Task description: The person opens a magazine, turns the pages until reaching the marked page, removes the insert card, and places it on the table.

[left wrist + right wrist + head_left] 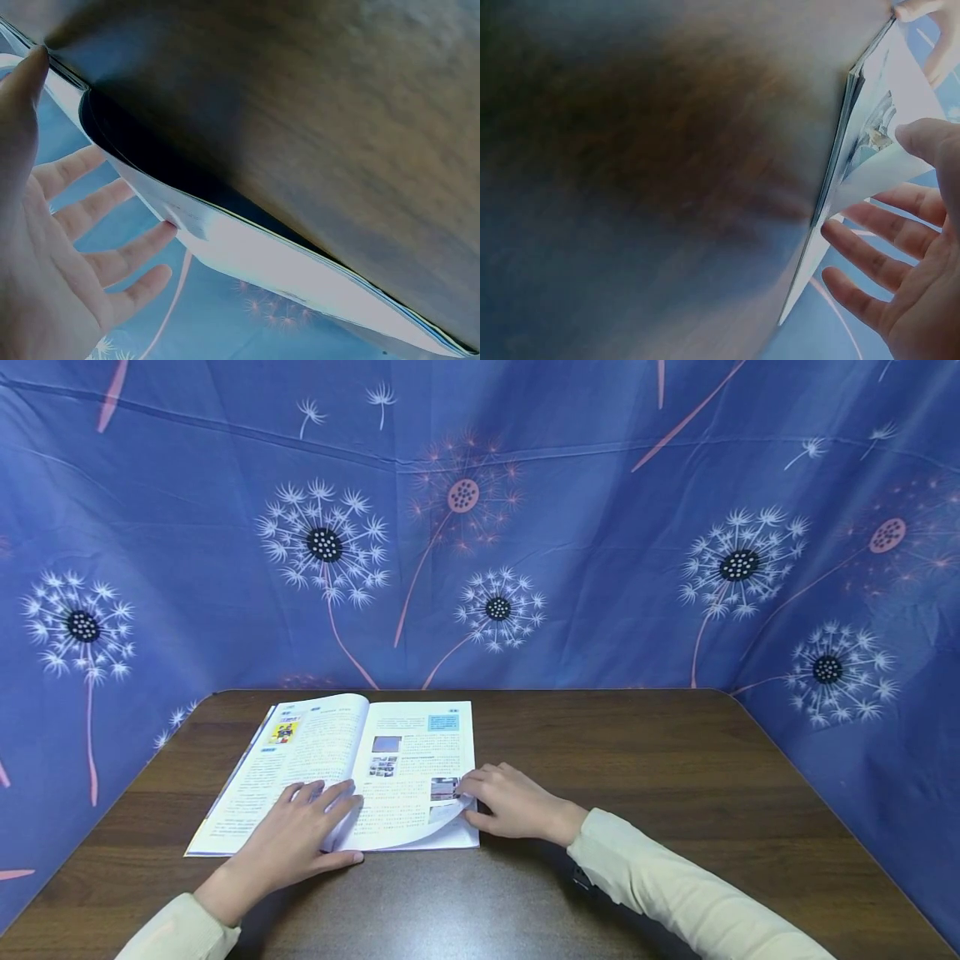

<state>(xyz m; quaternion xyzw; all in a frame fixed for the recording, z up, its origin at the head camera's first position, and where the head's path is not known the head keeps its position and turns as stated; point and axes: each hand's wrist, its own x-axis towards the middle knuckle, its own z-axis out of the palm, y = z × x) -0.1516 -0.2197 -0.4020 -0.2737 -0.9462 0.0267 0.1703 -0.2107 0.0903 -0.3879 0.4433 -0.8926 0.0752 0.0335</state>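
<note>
An open magazine (405, 727) lies on the wooden table, its pages printed with text and small pictures. My left hand (296, 835) rests with spread fingers over the lower part of the left page and the fold, the thumb at the bottom edge. In the left wrist view the fingers (127, 259) of that hand are fairly straight against the paper. At the right edge, my right hand (517, 802) holds the lifted lower corner of the right page (442, 814) between thumb and fingers. The right wrist view shows the page (881, 176) curling up beside the thumb.
The dark wooden table (637, 760) extends to the right of the magazine and in front of it. Behind the table hangs a blue cloth (585, 527) with a dandelion pattern. Light sleeves (675, 885) cover both forearms.
</note>
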